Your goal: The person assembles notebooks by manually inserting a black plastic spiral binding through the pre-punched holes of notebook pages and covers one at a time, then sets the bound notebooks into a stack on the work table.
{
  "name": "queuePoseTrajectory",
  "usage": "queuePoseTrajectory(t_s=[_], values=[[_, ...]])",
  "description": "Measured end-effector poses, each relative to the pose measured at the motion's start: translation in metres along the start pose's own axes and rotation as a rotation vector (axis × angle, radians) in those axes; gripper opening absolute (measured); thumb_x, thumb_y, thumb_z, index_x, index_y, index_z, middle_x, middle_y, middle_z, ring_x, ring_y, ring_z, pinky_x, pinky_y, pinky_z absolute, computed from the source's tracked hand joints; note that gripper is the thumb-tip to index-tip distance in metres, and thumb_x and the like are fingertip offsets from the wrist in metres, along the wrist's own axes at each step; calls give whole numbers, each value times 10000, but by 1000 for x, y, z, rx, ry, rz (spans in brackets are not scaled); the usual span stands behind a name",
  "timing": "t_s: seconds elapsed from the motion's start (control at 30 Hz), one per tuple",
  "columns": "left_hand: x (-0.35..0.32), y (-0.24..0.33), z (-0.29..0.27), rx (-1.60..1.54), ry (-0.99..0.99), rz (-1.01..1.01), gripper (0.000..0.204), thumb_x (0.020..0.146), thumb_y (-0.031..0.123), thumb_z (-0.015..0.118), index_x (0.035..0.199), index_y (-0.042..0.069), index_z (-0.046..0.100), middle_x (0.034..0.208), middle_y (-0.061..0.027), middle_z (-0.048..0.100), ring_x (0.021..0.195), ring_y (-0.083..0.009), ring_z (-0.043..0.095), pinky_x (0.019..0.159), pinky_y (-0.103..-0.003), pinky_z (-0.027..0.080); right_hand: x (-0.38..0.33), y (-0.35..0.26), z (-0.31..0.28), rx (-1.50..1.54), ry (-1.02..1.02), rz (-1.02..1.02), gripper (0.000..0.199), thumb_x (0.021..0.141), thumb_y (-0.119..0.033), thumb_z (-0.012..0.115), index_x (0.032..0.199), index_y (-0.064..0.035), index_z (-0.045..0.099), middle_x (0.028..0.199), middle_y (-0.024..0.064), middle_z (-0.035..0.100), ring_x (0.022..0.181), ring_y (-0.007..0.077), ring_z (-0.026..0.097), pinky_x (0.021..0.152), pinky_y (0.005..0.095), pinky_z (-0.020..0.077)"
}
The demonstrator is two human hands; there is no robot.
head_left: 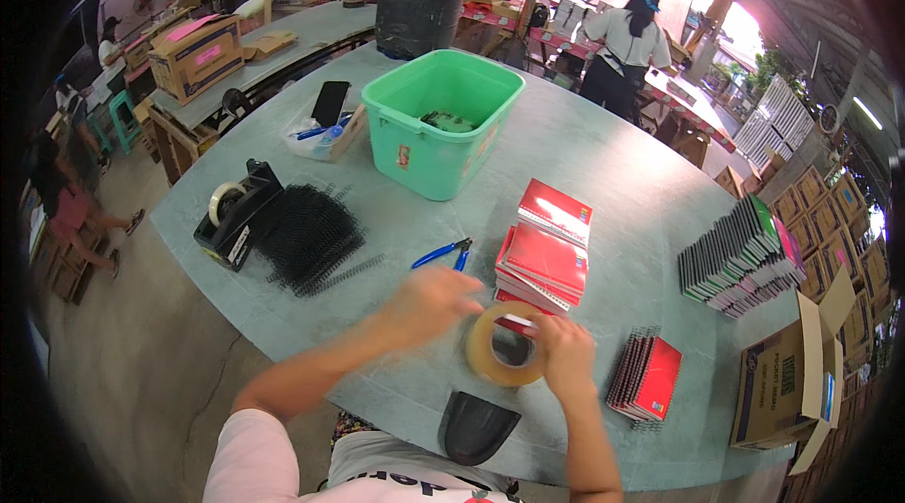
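My right hand is closed on a small red notebook, seen nearly edge-on above a roll of clear tape. Motion blurs my left hand, which hovers left of the tape roll; whether its fingers hold anything is unclear. Just beyond it lie blue-handled pliers. Red notebooks are stacked past the tape roll. To the right sits another pile of red notebooks with black wire coils sticking out. A heap of black spiral coils lies on the left.
A green tub stands at the table's far middle, beside a tray with a phone. There is a tape dispenser at left, a dark rounded object near me, notebook stacks and an open carton at right. Other people work farther off.
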State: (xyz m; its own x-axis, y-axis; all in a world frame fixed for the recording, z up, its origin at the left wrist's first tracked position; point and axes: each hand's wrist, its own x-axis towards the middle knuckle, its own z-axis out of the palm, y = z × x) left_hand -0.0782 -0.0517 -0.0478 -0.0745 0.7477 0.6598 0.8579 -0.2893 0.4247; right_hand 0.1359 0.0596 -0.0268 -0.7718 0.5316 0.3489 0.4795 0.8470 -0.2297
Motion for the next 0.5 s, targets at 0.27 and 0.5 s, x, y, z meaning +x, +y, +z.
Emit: queuePoseTrajectory(t_s=[0.27, 0.5], values=[[-82, -87, -16, 630, -115, -368, 210, 877, 178, 558, 1018, 23, 571, 898, -137, 603, 858, -328, 569, 784, -436, 428, 28, -2, 16, 17, 84, -100, 169, 757, -166, 666, 910, -92, 664, 743, 104, 654, 679, 300, 633, 603, 405, 482], [-30, -4, -9, -12, -18, -328, 203, 874, 195, 587, 991, 30, 600, 901, -124, 617, 844, -315, 594, 704, -401, 476, 35, -10, 8, 61, -74, 15, 170, 799, -192, 636, 947, -109, 636, 798, 87, 667, 745, 275, 643, 650, 406, 484]])
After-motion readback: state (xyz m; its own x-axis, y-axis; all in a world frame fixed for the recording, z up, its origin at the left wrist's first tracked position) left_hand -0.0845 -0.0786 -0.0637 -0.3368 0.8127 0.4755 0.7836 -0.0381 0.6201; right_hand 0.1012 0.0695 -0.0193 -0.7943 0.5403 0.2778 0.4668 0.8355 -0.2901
